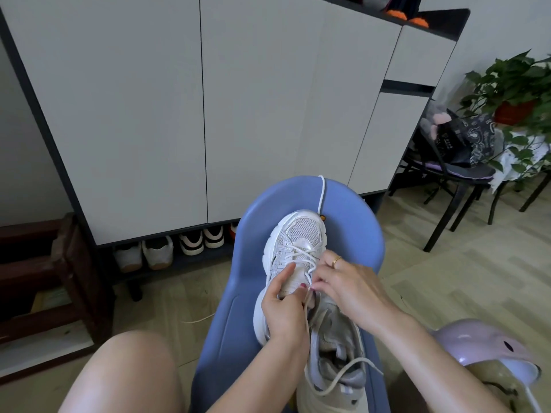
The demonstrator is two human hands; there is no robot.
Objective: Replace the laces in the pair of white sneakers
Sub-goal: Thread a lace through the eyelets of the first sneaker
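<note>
a white sneaker (293, 257) lies toe-away on a blue plastic seat (235, 317), with a second sneaker (334, 353) lying just behind it, nearer the person. the left hand (283, 311) curls around the tongue area, thumb pressed on the shoe's side, fingers pinching the white lace (302, 254) near the upper eyelets. the right hand (346, 281), wearing a gold ring (337, 261), pinches the same lace from the other side. one lace end runs up over the seat's far rim. a shoe cabinet (179, 114) stands behind.
</note>
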